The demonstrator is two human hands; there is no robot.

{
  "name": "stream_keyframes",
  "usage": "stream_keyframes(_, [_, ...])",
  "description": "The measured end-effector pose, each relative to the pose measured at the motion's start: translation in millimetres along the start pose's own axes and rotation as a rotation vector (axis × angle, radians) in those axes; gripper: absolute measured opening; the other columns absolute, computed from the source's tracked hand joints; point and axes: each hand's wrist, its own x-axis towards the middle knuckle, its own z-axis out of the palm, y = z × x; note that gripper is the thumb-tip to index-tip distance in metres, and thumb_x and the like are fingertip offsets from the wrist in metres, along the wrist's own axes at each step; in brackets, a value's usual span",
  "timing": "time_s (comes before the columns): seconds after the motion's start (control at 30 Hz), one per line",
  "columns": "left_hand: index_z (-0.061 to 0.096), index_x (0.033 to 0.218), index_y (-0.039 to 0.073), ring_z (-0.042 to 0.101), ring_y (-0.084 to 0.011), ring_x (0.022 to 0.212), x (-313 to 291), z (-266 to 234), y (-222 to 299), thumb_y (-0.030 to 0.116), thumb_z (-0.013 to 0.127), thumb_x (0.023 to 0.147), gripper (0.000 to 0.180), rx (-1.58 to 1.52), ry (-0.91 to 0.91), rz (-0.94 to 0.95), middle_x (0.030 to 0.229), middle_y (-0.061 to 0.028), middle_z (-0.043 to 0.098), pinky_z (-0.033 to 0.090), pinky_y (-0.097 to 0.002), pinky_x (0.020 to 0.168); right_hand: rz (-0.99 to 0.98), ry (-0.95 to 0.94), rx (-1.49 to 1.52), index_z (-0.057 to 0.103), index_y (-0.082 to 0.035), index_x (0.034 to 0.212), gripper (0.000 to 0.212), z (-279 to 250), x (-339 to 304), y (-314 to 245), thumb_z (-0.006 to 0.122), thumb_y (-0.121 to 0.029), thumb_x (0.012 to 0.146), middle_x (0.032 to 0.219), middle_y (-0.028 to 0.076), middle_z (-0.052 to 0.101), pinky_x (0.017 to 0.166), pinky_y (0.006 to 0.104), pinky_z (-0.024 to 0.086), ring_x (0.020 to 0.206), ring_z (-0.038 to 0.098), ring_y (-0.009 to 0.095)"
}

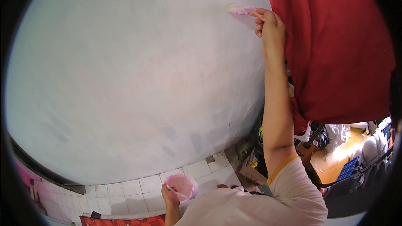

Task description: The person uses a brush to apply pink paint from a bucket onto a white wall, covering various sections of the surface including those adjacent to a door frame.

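High up beside the red curtain, my right hand (270,23) is closed round the handle of a paintbrush (243,11). The brush's bristles, smeared pale pink, rest against the whitish wall (138,67). Low down in front of my body, my left hand (170,196) grips the rim of a pink paint bucket (188,184). A thin pale stick or handle lies across the bucket's opening near my fingers. Pinkish-white paint coats the inside of the bucket; how full it is I cannot tell.
A red curtain (339,50) hangs just right of my raised arm. White tiles (132,187) run along the wall's foot. Cardboard (251,165), a blue plastic crate (347,168) and bags clutter the lower right. A red patterned cloth (121,221) lies at the lower left.
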Motion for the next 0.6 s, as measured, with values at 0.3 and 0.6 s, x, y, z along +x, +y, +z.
stream_keyframes(0.3, [0.054, 0.094, 0.008, 0.053, -0.0207, 0.056, 13, -1, -8, 0.031, 0.055, 0.094, 0.024, -0.048, 0.004, 0.013, 0.070, -0.0065, 0.054, 0.045, -0.0346, 0.052, -0.061, -0.059, -0.618, 0.069, 0.000, 0.090, 0.031, -85, -28, 110, 0.048, -0.024, 0.093, 0.073, 0.006, 0.068, 0.046, 0.0281, 0.042, 0.054, 0.055, 0.010])
stream_keyframes(0.6, [0.056, 0.090, 0.010, 0.053, -0.0197, 0.065, 20, -3, 2, 0.041, 0.055, 0.094, 0.032, 0.029, -0.027, 0.081, 0.074, -0.0050, 0.054, 0.045, -0.0343, 0.060, -0.086, -0.117, -0.483, 0.068, 0.000, 0.095, 0.032, -30, 68, 48, 0.049, -0.025, 0.094, 0.068, 0.006, 0.067, 0.044, 0.0272, 0.040, 0.048, 0.051, 0.009])
